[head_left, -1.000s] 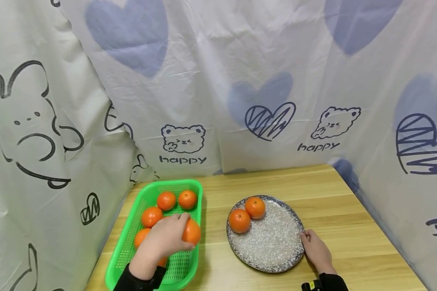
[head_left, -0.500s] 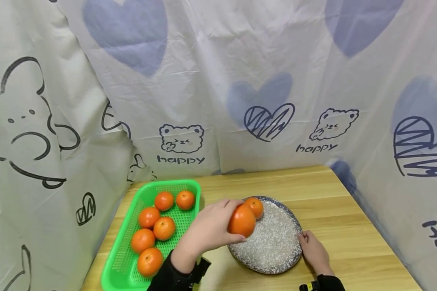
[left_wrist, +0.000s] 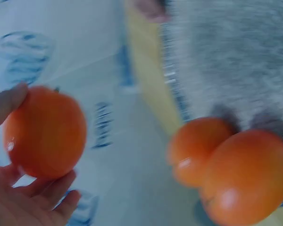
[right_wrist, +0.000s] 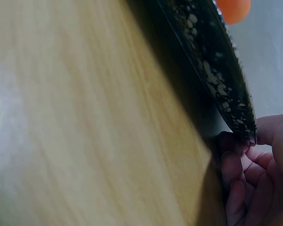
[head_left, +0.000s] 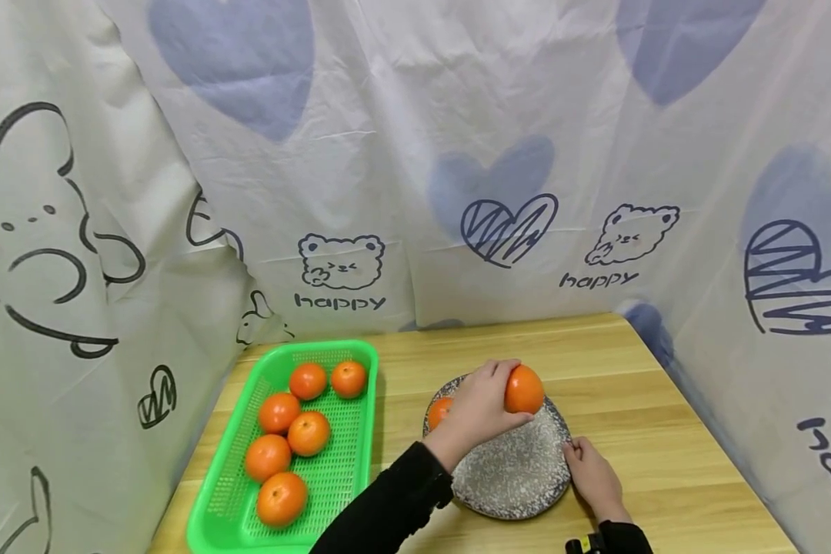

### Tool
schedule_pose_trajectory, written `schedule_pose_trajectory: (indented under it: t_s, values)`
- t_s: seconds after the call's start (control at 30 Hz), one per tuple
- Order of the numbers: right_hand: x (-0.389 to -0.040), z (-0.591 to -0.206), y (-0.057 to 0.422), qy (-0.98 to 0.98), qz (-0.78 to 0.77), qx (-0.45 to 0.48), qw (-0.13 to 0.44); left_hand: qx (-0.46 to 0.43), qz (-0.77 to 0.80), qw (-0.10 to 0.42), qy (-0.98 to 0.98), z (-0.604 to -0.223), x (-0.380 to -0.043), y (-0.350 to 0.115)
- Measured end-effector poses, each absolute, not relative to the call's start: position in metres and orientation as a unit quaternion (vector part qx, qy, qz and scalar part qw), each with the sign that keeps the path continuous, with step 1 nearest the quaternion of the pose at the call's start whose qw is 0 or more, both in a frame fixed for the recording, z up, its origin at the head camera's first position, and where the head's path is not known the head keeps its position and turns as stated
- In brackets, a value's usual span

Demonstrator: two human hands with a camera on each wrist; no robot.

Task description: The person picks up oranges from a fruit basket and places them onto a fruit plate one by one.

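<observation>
My left hand (head_left: 476, 412) grips an orange (head_left: 524, 389) between thumb and fingers, above the far part of a round speckled grey plate (head_left: 515, 481). In the left wrist view, the held orange (left_wrist: 46, 133) appears apart from two others, a smaller orange (left_wrist: 193, 148) and a larger orange (left_wrist: 249, 176), side by side on the plate. In the head view my left hand covers most of that pair, leaving part of one orange (head_left: 438, 412) showing. My right hand (head_left: 597, 478) pinches the plate's right rim, thumb above and fingers curled beneath, as the right wrist view shows.
A green perforated plastic basket (head_left: 335, 473) stands left of the plate, holding several oranges (head_left: 282, 498). Both rest on a wood-grain table (head_left: 665, 431). A white cloth (head_left: 415, 154) printed with hearts and bears hangs behind and at both sides.
My left hand has lifted an orange out of the basket and carried it rightward over the plate, passing above the two oranges there. My right hand keeps its pinch on the rim.
</observation>
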State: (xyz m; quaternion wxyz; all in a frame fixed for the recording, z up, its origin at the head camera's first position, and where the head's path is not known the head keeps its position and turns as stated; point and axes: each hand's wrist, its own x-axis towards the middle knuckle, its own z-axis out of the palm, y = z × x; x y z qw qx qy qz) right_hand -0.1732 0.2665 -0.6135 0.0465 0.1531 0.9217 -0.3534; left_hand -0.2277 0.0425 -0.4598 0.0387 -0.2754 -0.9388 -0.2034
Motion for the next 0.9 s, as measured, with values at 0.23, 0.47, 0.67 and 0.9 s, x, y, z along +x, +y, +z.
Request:
schedule_pose_trajectory:
  t_s: [0.23,0.47,0.67,0.9]
  values:
    - [-0.175,-0.615,0.268,0.921,-0.356,0.148,0.045,-0.287,-0.085,0.050,-0.953,-0.505,-0.249,0.078]
    - [-0.174,-0.621,0.269,0.921,-0.356,0.149,0.048,-0.340,0.069,0.140,-0.927,-0.544,-0.256,0.086]
    - [-0.172,-0.621,0.268,0.921,-0.353,0.157,0.046,-0.355,0.115,0.181,-0.910,-0.557,-0.260,0.087]
    - [-0.175,-0.621,0.268,0.920,-0.355,0.161,0.044,-0.346,0.178,0.166,-0.906,-0.557,-0.261,0.086]
